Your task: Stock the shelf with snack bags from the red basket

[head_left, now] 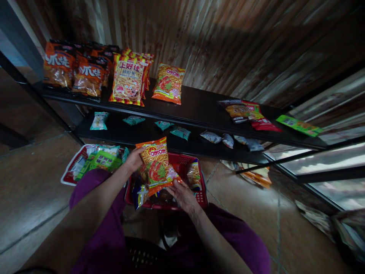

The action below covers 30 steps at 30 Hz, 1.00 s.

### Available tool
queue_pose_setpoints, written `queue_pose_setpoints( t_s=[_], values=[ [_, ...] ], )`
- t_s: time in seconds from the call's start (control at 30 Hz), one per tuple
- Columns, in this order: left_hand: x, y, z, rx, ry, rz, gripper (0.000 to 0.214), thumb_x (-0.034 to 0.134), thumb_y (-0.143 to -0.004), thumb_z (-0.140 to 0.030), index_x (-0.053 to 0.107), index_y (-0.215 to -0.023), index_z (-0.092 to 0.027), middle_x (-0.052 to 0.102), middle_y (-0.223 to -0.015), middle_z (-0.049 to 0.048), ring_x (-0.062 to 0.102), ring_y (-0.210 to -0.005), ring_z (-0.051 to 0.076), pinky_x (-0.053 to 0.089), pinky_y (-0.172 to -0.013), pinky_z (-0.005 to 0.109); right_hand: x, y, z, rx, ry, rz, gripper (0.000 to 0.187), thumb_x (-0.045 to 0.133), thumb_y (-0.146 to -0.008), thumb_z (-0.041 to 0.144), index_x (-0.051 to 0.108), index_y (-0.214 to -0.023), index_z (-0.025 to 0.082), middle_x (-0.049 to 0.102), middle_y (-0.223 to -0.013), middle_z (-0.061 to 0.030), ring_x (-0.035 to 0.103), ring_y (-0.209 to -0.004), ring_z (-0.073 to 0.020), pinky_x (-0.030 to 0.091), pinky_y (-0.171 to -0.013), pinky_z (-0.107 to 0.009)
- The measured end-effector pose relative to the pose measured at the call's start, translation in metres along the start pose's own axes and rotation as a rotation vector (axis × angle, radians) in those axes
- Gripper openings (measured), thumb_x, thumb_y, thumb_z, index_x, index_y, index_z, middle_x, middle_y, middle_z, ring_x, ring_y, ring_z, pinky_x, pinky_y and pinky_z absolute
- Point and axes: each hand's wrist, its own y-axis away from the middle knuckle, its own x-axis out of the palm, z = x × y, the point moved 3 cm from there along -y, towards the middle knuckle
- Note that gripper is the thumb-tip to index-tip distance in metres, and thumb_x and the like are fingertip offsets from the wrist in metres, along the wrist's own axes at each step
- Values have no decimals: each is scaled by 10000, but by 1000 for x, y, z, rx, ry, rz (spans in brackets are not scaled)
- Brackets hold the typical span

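An orange snack bag [156, 163] with a picture of noodle-like sticks is held between both hands, above a red basket [201, 195]. My left hand [134, 159] grips its upper left edge. At the lower right corner, my right hand [182, 193] pinches the bag. Below it the basket holds more snack bags, among them a dark blue one [140, 195] and a clear-fronted one [194, 175]; the held bag hides part of the contents. A matching orange bag [169, 83] stands on the upper shelf [199, 104].
Left of my knee a second basket [66, 176] holds green bags [105, 160]. On the upper shelf stand black-and-orange bags [89, 76], red-and-yellow bags [128, 80] and flat packets at right. Small teal bags [180, 132] lie on the lower shelf [142, 135]. Several packets lie on the floor at right.
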Motion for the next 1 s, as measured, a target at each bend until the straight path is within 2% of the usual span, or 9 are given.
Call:
queue_pose_setpoints(
  t_s=[0.2, 0.43, 0.67, 0.83, 1.0],
  values=[
    [2, 1, 1, 5, -51, 18, 151, 643, -724, -168, 675, -863, -119, 719, -794, 65, 661, -710, 173, 514, -717, 293, 1, 1, 4, -13, -21, 8, 300, 846, -570, 332, 681, -790, 213, 734, -822, 8, 674, -755, -157, 519, -845, -428],
    [-4, 5, -16, 48, -307, 103, 199, 706, -676, -207, 714, -859, -131, 716, -838, 63, 638, -722, 170, 484, -645, 253, -14, -11, 36, -221, 132, -87, 319, 817, -575, 409, 695, -823, 250, 721, -818, 18, 640, -725, -154, 516, -674, -303],
    [-11, 3, -14, 23, -497, 60, 327, 779, -652, -294, 716, -938, -148, 724, -867, 74, 644, -749, 172, 463, -683, 238, -19, -9, 47, -265, 307, -87, 340, 794, -581, 462, 705, -823, 240, 706, -806, -2, 624, -708, -163, 489, -621, -288],
    [-9, 4, -8, 40, -533, 49, 325, 806, -610, -299, 721, -898, -174, 718, -817, 35, 617, -696, 142, 461, -671, 232, -21, -10, 49, -301, 383, -103, 332, 768, -608, 479, 702, -837, 247, 702, -823, -3, 629, -740, -177, 488, -632, -293],
    [-9, 1, -4, 90, -505, 29, 194, 796, -614, -276, 672, -718, -169, 638, -635, -27, 538, -553, 93, 419, -560, 186, -13, -8, 46, -270, 436, -72, 319, 770, -618, 470, 713, -833, 242, 707, -817, -2, 629, -736, -170, 497, -637, -283]
  ],
)
